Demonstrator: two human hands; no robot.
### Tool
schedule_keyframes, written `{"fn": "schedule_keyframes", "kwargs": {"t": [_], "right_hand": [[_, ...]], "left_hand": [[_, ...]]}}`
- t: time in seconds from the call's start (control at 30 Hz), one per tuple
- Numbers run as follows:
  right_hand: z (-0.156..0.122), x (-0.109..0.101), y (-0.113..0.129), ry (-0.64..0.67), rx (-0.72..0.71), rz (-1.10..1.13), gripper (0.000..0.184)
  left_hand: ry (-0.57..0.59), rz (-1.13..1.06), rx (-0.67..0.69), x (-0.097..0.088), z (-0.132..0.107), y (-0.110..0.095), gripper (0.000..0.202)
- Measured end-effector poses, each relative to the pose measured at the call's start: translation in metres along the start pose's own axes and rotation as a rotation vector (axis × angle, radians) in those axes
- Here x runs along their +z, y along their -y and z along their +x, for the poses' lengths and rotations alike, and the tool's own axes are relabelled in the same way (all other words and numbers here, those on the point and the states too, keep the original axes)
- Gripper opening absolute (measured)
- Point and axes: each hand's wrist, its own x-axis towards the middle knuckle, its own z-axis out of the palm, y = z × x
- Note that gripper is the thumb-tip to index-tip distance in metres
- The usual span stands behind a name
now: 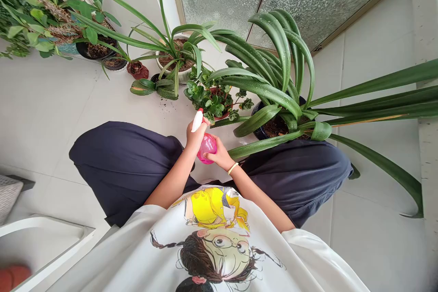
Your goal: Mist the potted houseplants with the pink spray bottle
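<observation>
A spray bottle with a translucent pink body and a white head tipped in red is held between both my hands, in front of my lap. Wrapped round the head and trigger is my left hand. Cupping the pink body from the side is my right hand, which has a pale yellow band at its wrist. The red nozzle points away from me, towards a small round-leaved plant in a reddish-brown pot just beyond. Some of my fingers are hidden behind the bottle.
A big strap-leaved plant in a dark blue pot stands right, its long leaves reaching far right. A white-potted plant, a small dark-leaved plant and several more pots stand left. Patterned glass panels are behind. A white basin-like container sits lower left.
</observation>
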Motion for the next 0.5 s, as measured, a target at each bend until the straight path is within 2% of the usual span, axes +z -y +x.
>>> {"fn": "schedule_keyframes", "kwargs": {"t": [0.1, 0.23, 0.37, 0.5], "right_hand": [[-0.001, -0.001, -0.002, -0.007, -0.014, -0.009, 0.086], [-0.002, 0.000, -0.003, 0.003, -0.040, -0.006, 0.085], [-0.003, 0.001, -0.002, 0.036, -0.025, 0.013, 0.086], [-0.005, 0.002, 0.000, 0.074, 0.021, 0.034, 0.082]], "left_hand": [[0.075, -0.020, -0.048, 0.001, 0.000, -0.004, 0.017], [0.096, -0.036, -0.092, 0.001, -0.002, -0.010, 0.013], [0.066, 0.038, -0.063, 0.000, -0.004, -0.010, 0.005], [0.034, 0.042, -0.058, -0.002, -0.004, -0.004, 0.012]]}}
